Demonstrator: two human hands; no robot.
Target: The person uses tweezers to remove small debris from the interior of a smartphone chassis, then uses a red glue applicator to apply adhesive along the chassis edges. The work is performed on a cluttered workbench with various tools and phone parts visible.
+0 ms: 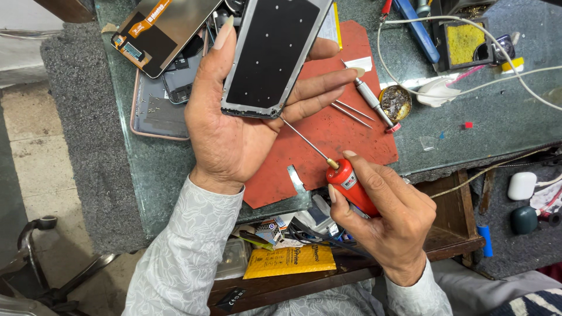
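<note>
My left hand holds a phone frame with a grey rim and a black inner face, gripped between thumb and fingers, palm up. My right hand grips a screwdriver with a red handle. Its thin metal shaft reaches up and left, and the tip touches the lower corner of the phone frame. Both hands hover over a red mat on a green glass worktop.
A detached screen with an orange flex cable and a pink phone back lie at upper left. Tweezers, another screwdriver, a flux tin, a soldering sponge and white cables lie to the right. An open drawer holds clutter.
</note>
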